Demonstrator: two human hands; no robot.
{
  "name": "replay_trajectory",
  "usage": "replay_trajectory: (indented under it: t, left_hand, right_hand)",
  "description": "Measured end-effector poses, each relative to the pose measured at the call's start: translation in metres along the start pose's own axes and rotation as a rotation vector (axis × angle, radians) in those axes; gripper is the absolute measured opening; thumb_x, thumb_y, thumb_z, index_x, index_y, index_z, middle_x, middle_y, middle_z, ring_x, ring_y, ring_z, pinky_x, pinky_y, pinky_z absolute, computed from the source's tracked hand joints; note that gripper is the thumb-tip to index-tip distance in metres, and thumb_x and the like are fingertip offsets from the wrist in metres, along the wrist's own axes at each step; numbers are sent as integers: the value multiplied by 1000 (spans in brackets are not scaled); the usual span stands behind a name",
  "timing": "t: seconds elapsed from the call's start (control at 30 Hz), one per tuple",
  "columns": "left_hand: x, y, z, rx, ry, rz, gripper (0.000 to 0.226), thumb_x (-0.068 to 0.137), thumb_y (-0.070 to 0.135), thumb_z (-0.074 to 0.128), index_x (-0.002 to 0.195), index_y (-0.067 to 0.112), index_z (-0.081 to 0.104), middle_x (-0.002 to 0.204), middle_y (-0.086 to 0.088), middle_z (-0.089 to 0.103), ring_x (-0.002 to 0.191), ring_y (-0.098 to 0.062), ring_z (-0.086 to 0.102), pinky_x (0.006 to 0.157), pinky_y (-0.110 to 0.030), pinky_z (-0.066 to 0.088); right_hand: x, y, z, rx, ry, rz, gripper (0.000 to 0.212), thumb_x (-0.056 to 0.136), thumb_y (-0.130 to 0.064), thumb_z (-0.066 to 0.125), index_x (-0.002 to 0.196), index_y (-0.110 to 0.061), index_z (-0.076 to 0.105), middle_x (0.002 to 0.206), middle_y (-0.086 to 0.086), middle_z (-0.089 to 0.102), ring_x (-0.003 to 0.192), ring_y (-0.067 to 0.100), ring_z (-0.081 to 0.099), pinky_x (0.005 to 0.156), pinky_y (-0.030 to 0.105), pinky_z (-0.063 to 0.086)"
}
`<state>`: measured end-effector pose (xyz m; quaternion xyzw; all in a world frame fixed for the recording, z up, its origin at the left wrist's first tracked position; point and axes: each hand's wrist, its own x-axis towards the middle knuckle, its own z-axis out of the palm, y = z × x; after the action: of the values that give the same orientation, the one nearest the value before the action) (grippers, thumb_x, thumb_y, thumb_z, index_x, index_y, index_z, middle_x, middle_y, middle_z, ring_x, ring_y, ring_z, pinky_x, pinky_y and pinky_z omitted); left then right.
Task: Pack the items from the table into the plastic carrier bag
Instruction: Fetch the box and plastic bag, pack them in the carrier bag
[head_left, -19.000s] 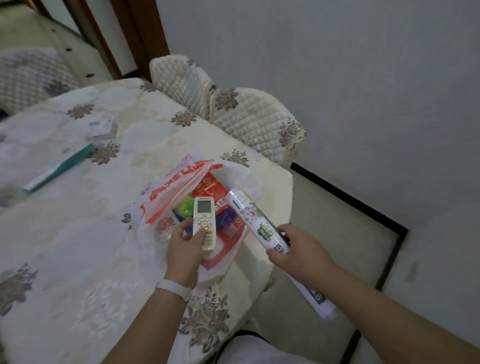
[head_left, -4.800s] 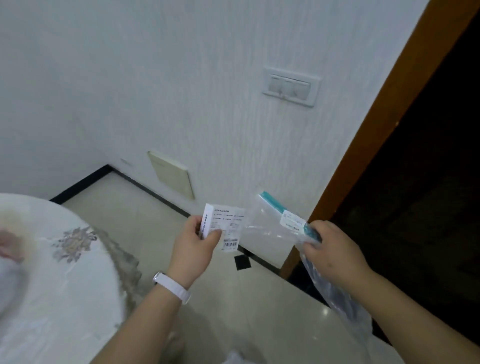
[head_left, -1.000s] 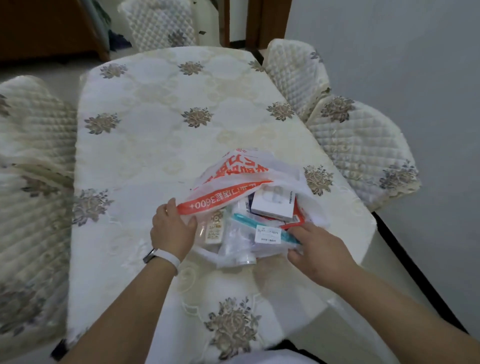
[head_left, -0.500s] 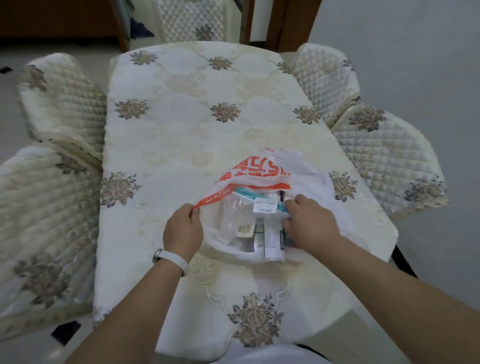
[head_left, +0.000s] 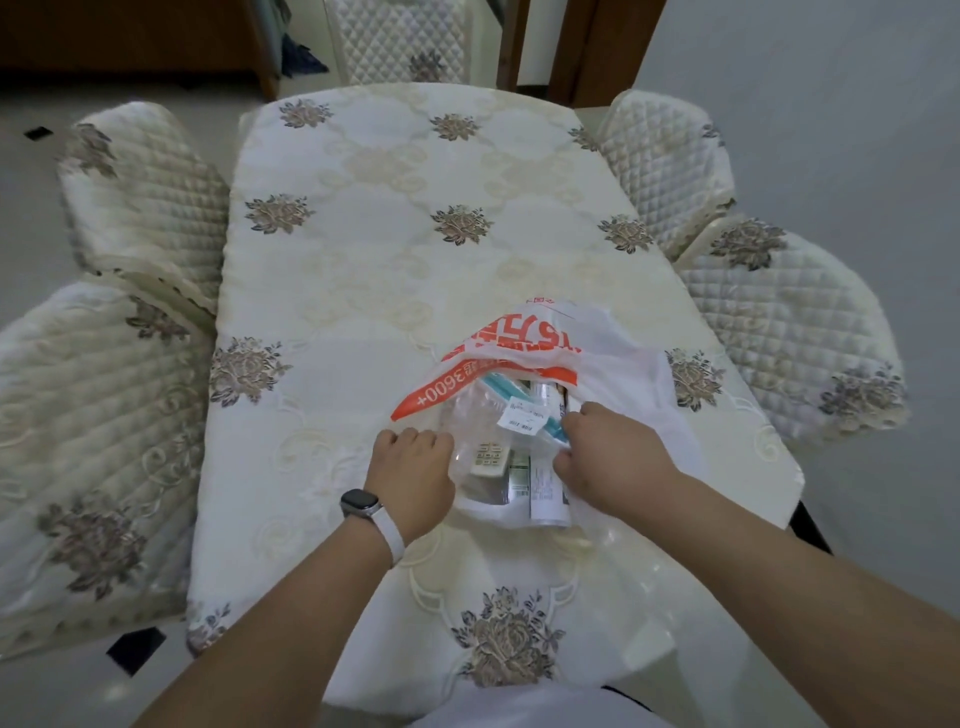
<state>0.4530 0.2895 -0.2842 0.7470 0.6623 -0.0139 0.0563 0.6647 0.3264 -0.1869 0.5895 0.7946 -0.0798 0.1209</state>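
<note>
A white and orange plastic carrier bag (head_left: 524, 343) lies on the table near its front right, mouth toward me. Inside it I see a clear pouch with a teal strip and white label (head_left: 519, 415), a white remote control (head_left: 488, 457) and flat boxes (head_left: 543, 488). My left hand (head_left: 413, 470), with a watch on the wrist, grips the left edge of the bag's mouth. My right hand (head_left: 610, 457) has its fingers curled around the bag's right edge beside the clear pouch.
The table (head_left: 363, 249) wears a cream cloth with embroidered flowers. Quilted chairs stand on the left (head_left: 93, 415), on the right (head_left: 779, 322) and at the far end (head_left: 400, 41). A grey wall runs along the right side.
Over the last second the clear pouch has gone deeper into the bag, and both hands have closed in on the bag's mouth. My view has shifted slightly back.
</note>
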Motion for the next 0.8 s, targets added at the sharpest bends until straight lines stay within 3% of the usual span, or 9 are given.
replay_trajectory:
  t: [0.13,0.27,0.33,0.43,0.53,0.7,0.8]
  left_hand:
    - [-4,-7,-7,107,-114,-59,16,90,36,50,99,24,55,99,3,62,97,-23,56,86,-39,31]
    - [-9,-17,-6,211,-232,-39,27,93,46,48,96,24,65,100,1,62,95,-24,57,89,-41,31]
    - [-14,-20,-2,216,-241,-15,20,93,36,51,94,22,65,98,0,60,94,-24,56,84,-41,30]
    - [-22,-22,5,85,-93,44,8,87,22,60,80,20,62,85,1,56,81,-24,55,71,-37,28]
    - [-32,-26,5,-191,208,86,14,85,23,56,71,19,54,76,3,55,68,-23,54,65,-34,36]
    - [-53,-25,-11,-581,520,49,19,88,20,47,75,10,57,94,-3,65,89,-18,56,76,-35,39]
    - [-57,-32,-9,-639,588,-22,14,83,23,52,82,10,58,100,-6,66,96,-20,58,78,-35,42]
  right_hand:
    - [0,0,-4,1,-24,-16,22,91,-30,48,105,-16,57,87,-2,42,74,20,49,54,29,32]
    - [1,-4,-3,-3,-48,-34,23,91,-30,49,107,-16,58,87,-2,43,73,19,49,54,29,33]
    - [1,-6,-2,-11,-57,-41,24,92,-31,48,108,-17,57,88,-1,43,74,19,48,56,29,36]
    - [0,-7,1,-12,-63,-47,23,92,-31,47,107,-16,56,88,-1,42,74,20,47,57,30,34]
    - [-1,-6,2,-1,-61,-24,21,92,-32,47,104,-17,55,83,-2,40,73,18,48,53,29,32]
    - [0,-8,6,9,-65,-5,17,91,-30,47,99,-16,54,83,-2,44,73,18,53,53,29,35]
    - [3,-14,6,-1,-79,-19,22,91,-31,48,102,-15,58,84,0,46,74,19,55,55,29,40]
